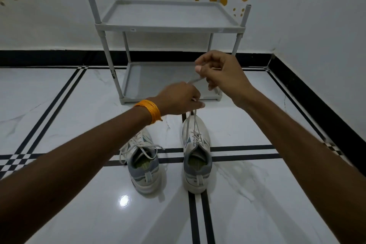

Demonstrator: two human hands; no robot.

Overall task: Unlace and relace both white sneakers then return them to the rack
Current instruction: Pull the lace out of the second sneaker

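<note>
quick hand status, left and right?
Left hand: closed, pinching the lace pulled up from the right sneaker.
Right hand: closed, pinching the same lace's end higher up.

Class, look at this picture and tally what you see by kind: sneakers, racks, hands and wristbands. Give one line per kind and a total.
Sneakers: 2, the left sneaker and the right sneaker
Racks: 1, the grey rack
Hands: 2, the left hand and the right hand, both pinching the lace
Wristbands: 1, the orange wristband
Total: 6
</note>
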